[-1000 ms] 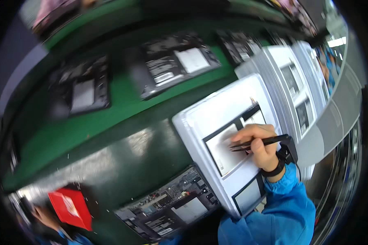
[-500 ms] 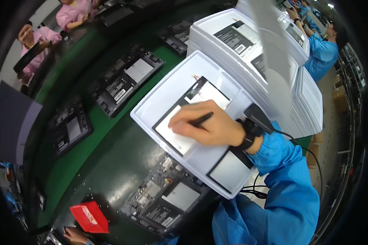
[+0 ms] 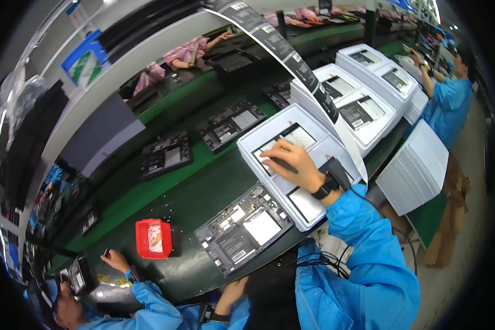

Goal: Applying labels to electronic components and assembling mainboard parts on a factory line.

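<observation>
My right hand (image 3: 296,166) is closed around a thin black pen-shaped tool (image 3: 286,165). It hovers over or touches a flat black-and-silver battery (image 3: 300,136) in the white plastic tray (image 3: 262,132); contact is unclear. Another silver battery (image 3: 307,205) occupies the tray's near compartment, below my wrist. At the bottom, what looks like my left hand (image 3: 234,291) comes up to the table edge with its fingers hidden. An opened device chassis (image 3: 242,230) with bare circuit boards lies left of the tray.
A strip of black labels (image 3: 291,58) hangs over the tray. Tray stacks (image 3: 363,118) stand beyond. A red box (image 3: 155,239) of small white bits sits near a co-worker's hand (image 3: 115,261). More chassis (image 3: 231,125) line the green belt. A cable (image 3: 408,242) runs off my right wrist.
The view has swung, so the tray and chassis appear farther right and smaller. What looks like my left hand has come into view. My right hand stays at the same battery with the tool.
</observation>
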`<state>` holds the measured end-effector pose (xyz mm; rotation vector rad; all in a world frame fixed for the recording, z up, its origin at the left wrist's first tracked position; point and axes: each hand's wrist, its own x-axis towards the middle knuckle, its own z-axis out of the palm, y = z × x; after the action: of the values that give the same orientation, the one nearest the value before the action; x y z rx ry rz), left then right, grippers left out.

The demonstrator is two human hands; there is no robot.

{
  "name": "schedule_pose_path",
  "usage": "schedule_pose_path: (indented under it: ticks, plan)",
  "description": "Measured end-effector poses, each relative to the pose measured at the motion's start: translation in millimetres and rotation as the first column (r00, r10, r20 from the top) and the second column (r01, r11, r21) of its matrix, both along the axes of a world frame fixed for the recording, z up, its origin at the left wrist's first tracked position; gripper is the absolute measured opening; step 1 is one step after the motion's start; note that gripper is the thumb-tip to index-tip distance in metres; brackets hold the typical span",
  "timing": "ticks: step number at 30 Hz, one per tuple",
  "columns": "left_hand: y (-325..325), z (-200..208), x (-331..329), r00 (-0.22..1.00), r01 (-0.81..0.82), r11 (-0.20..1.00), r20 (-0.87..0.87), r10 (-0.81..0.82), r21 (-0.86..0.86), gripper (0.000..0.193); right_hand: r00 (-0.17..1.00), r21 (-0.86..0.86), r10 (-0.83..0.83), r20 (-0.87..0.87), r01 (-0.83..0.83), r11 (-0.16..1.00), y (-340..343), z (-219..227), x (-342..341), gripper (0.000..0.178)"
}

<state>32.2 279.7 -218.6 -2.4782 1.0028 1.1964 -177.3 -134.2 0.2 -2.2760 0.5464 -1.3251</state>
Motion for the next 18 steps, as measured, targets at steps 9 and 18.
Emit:
schedule_pose_path:
  ticks: [9, 18]
  plan:
    - [-59, 168, -14, 0.531, -0.365, 0.796, -0.81, -0.248, -0.483, 0.045, 0.715, -0.14, 0.174, 0.677, -0.106, 0.984, 141, 127, -30, 0.018]
    - [-97, 198, -39, 0.493, -0.274, 0.758, -0.763, -0.418, -0.592, 0.043, 0.692, -0.018, -0.071, 0.719, 0.121, 0.992, 83, 152, -47, 0.017]
